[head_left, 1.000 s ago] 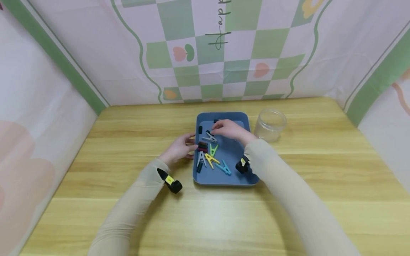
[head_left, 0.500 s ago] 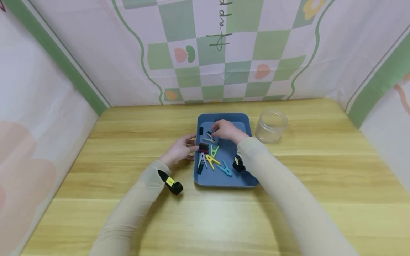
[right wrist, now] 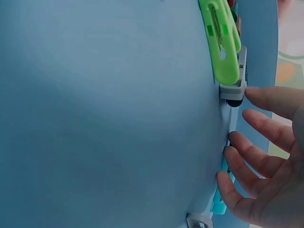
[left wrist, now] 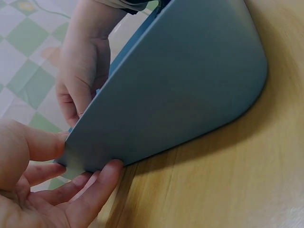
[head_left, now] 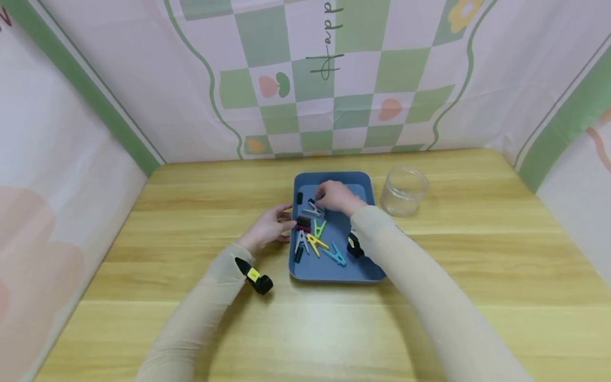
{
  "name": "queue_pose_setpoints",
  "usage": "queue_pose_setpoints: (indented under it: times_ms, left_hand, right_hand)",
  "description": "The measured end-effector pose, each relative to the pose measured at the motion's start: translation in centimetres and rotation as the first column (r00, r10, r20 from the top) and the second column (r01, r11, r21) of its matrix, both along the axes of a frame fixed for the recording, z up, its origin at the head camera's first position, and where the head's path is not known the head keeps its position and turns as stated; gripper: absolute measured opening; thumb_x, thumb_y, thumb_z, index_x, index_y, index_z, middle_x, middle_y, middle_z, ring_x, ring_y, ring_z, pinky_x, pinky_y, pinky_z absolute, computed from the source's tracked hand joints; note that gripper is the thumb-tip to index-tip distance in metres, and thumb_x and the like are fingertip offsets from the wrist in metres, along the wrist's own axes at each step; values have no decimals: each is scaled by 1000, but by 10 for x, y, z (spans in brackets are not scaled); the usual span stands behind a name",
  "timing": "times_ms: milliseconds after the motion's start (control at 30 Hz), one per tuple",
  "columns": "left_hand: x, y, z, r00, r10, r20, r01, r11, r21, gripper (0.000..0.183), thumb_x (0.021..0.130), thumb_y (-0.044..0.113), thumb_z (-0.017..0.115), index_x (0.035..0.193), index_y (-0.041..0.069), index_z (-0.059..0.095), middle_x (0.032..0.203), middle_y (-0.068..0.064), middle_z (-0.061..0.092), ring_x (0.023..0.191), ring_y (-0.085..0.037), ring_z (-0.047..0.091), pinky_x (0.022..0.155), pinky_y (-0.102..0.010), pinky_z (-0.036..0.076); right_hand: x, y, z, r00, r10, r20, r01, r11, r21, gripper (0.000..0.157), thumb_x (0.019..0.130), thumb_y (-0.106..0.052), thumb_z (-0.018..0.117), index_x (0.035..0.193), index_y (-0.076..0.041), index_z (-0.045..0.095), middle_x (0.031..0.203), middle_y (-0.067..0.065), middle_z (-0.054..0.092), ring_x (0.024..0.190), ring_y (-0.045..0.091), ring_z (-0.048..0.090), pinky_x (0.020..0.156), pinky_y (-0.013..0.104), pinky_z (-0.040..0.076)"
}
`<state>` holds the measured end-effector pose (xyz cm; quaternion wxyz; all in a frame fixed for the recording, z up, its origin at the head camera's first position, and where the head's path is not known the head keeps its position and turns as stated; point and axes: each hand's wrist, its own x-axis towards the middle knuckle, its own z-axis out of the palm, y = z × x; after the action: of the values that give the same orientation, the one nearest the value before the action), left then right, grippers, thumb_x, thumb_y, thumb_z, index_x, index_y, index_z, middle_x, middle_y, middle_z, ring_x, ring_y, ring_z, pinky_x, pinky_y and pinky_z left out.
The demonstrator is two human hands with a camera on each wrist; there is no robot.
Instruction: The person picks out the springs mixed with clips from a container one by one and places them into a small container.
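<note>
Left hand point(head_left: 268, 228) touches a blue tray point(head_left: 340, 231) mid-frame; right hand point(head_left: 337, 195) is by a partly hidden gray clip point(right wrist: 232, 92); all fingers spread.

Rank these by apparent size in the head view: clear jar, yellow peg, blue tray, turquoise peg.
1. Blue tray
2. Clear jar
3. Yellow peg and turquoise peg: too alike to rank.
</note>
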<state>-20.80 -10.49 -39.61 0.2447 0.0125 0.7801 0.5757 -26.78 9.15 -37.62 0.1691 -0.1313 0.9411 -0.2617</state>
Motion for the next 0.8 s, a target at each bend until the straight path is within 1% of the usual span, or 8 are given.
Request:
queue_pose_setpoints:
  times_ms: [367,500,533,600,667,733,767,800]
  left_hand:
    - [2,1,1,1000,16,2,-16,1000,5,59,95,5,54,148,12,30,138,-18,44,117,-33,54,82,-38,59]
    - [3,2,1,1000,19,-3,-19,1000,1,59,95,5,54,148,12,30,139,-18,44,116,-33,54,81,-38,59]
    - [3,2,1,1000,19,-2,-19,1000,0,59,95,5,54,148,13,30,139,-18,44,117,-33,54,81,-38,59]
    - [3,2,0,1000,19,-7,-19,1000,-4,59,94,5,55,148,13,30,140,-18,44,117,-33,55,81,-38,59]
    - [3,2,0,1000,23,-6,-23,1000,-10,59,95,6,55,148,14,31,140,-17,44,117,-32,55,81,-37,59]
    - [3,2,0,1000,24,-6,-24,1000,-12,58,95,7,55,147,14,31,139,-17,44,117,-32,55,81,-38,59]
    - [3,2,0,1000,24,-5,-24,1000,-12,59,95,7,55,148,14,31,139,-17,44,117,-32,55,81,-38,59]
    - [3,2,-1,1000,25,-4,-25,1000,-11,59,94,6,55,148,14,31,139,-17,44,117,-32,55,81,-38,59]
  right_hand:
    - [-1,4,-2,997,59,-53,-58,998,36,31,91,-19,63,116,-1,64,120,17,63,106,29,60,91,42,52]
    - [-1,5,-3,997,56,-61,-53,997,50,30,91,-21,63,115,-2,65,119,16,64,106,29,60,92,42,52]
    - [-1,6,-4,997,52,-62,-49,997,52,30,91,-22,63,114,-3,66,118,15,64,107,29,60,93,43,51]
    - [-1,7,-5,996,52,-74,-48,997,60,29,91,-23,64,113,-4,67,117,14,64,110,30,57,101,46,45]
    - [-2,8,-7,994,55,-90,-50,997,62,28,90,-24,65,111,-5,68,116,14,65,112,32,55,109,50,35]
    - [-1,10,-9,992,59,-107,-53,997,58,28,89,-24,66,110,-6,69,116,14,64,114,34,51,111,52,31]
    - [-1,11,-10,991,63,-117,-57,997,59,27,88,-24,66,109,-7,69,116,15,64,114,35,49,110,52,31]
    - [-1,11,-11,991,60,-121,-53,997,56,27,88,-24,67,109,-7,69,116,15,63,113,36,47,106,51,36]
